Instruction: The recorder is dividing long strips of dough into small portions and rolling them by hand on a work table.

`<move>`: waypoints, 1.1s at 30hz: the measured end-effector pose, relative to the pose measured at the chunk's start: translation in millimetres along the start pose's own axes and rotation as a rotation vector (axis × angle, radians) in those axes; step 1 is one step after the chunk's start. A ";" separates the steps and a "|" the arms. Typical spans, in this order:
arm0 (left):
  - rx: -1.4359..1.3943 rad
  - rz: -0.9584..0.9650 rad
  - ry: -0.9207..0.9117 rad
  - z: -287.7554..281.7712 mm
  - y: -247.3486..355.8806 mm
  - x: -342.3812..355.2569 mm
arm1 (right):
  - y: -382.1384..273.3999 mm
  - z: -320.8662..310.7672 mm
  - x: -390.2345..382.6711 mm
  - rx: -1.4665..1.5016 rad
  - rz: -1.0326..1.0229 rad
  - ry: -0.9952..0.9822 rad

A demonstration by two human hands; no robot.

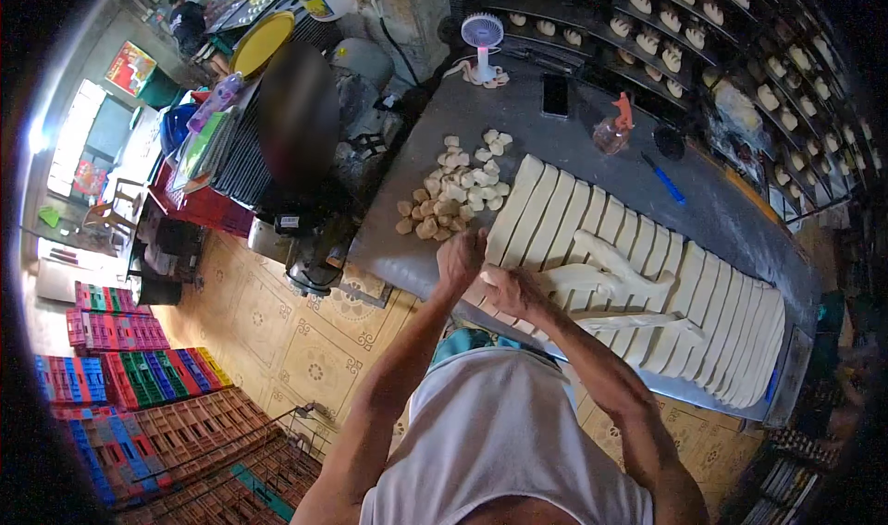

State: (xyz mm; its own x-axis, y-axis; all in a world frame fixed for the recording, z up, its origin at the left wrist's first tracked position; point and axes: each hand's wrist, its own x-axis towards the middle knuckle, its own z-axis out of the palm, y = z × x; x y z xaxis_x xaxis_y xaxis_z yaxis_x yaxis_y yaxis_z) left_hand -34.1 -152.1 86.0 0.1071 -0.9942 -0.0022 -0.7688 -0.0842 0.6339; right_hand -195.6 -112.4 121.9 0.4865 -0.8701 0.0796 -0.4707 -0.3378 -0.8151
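A sheet of pale dough cut into strips [735, 331] covers the right part of the grey worktable [393, 220], with loose strips [624, 271] lying across it. At its near left edge my left hand [461, 264] is closed, what it grips hidden by the fingers. Just right of it, my right hand [513, 294] is closed on a bit of pale dough at the sheet's edge. Beyond my left hand lies a pile of small cut dough pieces [467, 183], some browner than others.
Behind are a small fan [482, 44], phone [555, 95], spray bottle [612, 129] and blue tool [664, 178]. Racks of shaped dough [666, 25] stand at back right. Machinery [310, 261] and stacked crates [157, 377] are on the left; another person [190, 30] is farther back.
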 end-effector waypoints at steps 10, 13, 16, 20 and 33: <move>-0.263 0.133 -0.441 4.9 -36.4 -25.9 | 30.9 29.3 7.7 -0.072 -0.054 0.025; -0.138 -0.143 -0.482 5.5 -9.3 -37.6 | 14.9 7.8 -2.0 -0.084 0.127 -0.052; 0.063 -0.070 -0.139 -1.7 13.6 -43.9 | 28.0 30.9 -0.5 -0.087 0.148 0.006; 0.035 0.019 -0.105 -1.6 2.1 -29.5 | 19.7 24.1 6.2 -0.177 0.240 -0.097; -0.267 0.149 -0.393 6.4 -18.0 -15.5 | 26.9 14.1 9.4 -0.098 0.052 0.093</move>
State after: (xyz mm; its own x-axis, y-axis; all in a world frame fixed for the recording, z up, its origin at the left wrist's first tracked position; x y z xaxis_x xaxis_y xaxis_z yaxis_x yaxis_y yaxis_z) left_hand -25.9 -135.6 69.7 -0.2773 -0.9481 -0.1555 -0.5639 0.0296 0.8253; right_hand -193.3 -124.7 92.7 0.3913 -0.9154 0.0952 -0.5655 -0.3207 -0.7599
